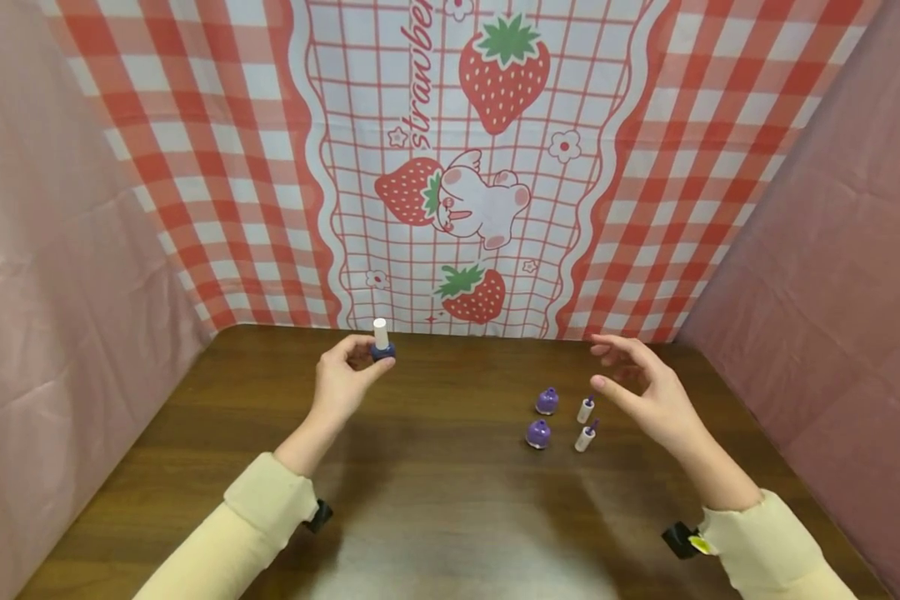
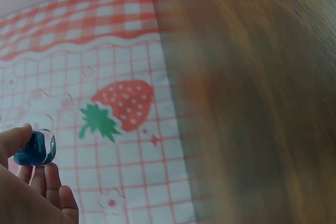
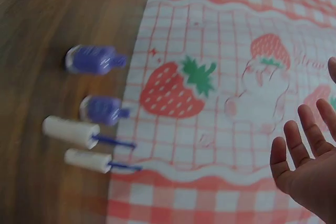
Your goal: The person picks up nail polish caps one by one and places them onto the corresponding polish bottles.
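Observation:
Between its thumb and fingers my left hand (image 1: 342, 377) pinches a dark blue nail polish bottle (image 1: 382, 351) with its white cap (image 1: 380, 332) on, held upright above the table. The left wrist view shows the blue glass (image 2: 35, 148) between thumb and fingertips. My right hand (image 1: 648, 392) hovers with spread, relaxed fingers and holds nothing; the right wrist view shows its bare palm (image 3: 310, 177). Nearest to it stand two white brush caps (image 1: 585, 410), (image 1: 585, 439) with purple brushes pointing up. Left of these are two uncapped purple polish bottles (image 1: 547, 402), (image 1: 538, 434).
The brown wooden table (image 1: 435, 500) ends at a hanging strawberry-print cloth (image 1: 465, 208) at the back. Pink cloth walls (image 1: 67, 250) enclose both sides. Dark wrist mounts (image 1: 318, 517) sit by both sleeves.

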Motion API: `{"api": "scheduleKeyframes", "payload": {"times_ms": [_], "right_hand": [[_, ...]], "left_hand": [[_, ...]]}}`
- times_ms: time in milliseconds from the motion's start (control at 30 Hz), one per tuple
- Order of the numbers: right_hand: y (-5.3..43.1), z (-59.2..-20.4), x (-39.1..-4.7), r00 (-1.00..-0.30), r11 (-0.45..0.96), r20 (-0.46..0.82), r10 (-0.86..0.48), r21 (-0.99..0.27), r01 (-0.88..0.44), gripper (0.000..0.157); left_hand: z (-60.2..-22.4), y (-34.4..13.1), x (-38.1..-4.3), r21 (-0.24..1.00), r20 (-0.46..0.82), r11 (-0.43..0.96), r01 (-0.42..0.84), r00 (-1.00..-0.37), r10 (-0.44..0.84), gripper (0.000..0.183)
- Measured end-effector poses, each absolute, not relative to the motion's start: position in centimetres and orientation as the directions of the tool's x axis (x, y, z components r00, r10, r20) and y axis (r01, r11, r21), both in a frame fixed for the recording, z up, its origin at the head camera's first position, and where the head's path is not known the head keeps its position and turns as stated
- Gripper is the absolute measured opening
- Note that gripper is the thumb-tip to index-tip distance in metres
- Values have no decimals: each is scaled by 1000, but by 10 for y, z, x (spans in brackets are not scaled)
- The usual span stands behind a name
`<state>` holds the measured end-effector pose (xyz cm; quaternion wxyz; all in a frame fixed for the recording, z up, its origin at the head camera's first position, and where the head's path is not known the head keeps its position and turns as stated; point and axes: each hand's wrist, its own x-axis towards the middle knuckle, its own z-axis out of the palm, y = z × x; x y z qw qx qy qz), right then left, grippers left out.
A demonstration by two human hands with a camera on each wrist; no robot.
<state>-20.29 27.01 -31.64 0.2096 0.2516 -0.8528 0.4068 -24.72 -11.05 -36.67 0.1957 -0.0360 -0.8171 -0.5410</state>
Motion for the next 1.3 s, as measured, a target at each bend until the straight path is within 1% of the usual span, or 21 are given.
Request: {"api": "scheduleKeyframes", "payload": {"times_ms": [167,267,433,567,767,900,1033,1133,1300], "right_hand": [[281,-322,-197,-794,490,563,-229,-638,-594,51],[287,-327,-194,-806,482,549,-221,-657,-580,52],[307,-350,-199,-845,504,493,-207,-686,-524,57],[320,-371,-204,-867,501,455,-202,-713,-491,61],[329,-391,-209,-878,508,441,-185,-722,-470,62],[334,-400,-213,-888,508,416,-197,-731,-455,62],[335,-404,-214,-906,509,356,-228,-750,-423,63],[338,-411,-217,-917,535,317,-244,-744,-400,63],[346,-423,-227,-924,569,269,-272,-729,-380,58]], "left_hand": [[-378,-120,-258,867,370,427,257,-906,-206,31],[-386,-125,-264,865,380,435,250,-893,-241,31],[-396,-131,-271,873,363,439,215,-886,-288,31],[-403,-136,-276,877,341,443,186,-890,-302,32],[-411,-142,-287,867,336,467,172,-895,-295,34],[-412,-144,-291,870,310,471,149,-907,-286,34],[-412,-145,-294,863,278,490,123,-925,-258,35],[-414,-147,-298,853,258,511,107,-937,-234,37],[-417,-151,-306,829,245,551,97,-948,-201,36]]}}
